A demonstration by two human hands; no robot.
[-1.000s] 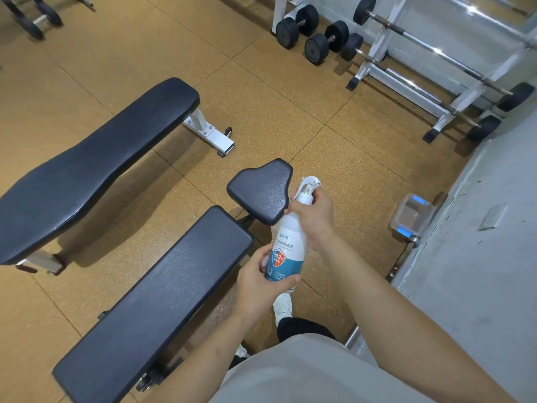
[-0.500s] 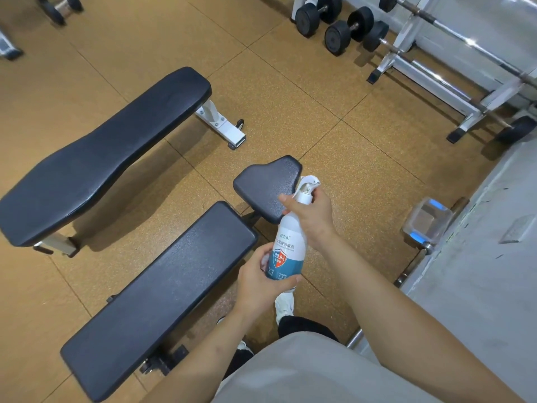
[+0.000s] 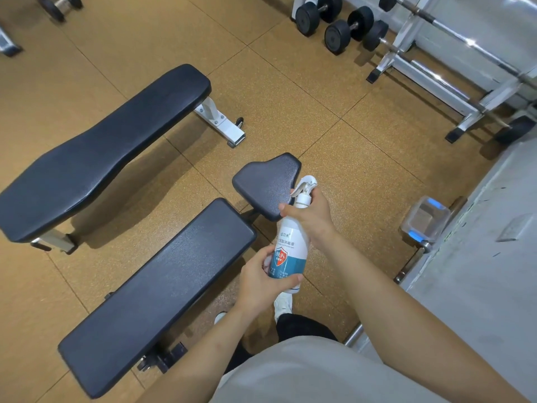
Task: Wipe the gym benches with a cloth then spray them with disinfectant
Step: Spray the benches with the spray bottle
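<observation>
Just right of the near bench [image 3: 157, 295], the left hand [image 3: 261, 283] curls round the base of the spray bottle [image 3: 290, 248], thumb under its label. The bottle's long axis runs away from the person, with the sprayer head farthest and facing left at the seat pad [image 3: 266, 184]. The right hand [image 3: 313, 221] grips its neck.

A plain, pale grey-beige shirt [image 3: 313, 373] fills the lower middle of the frame. Just above it shows a dark trouser leg [image 3: 305, 327], then a white shoe [image 3: 283, 305]. A second white toe [image 3: 220, 317] peeks out to its left. The left hand [image 3: 261, 283], right hand [image 3: 315, 221] and both forearms are bare.
</observation>
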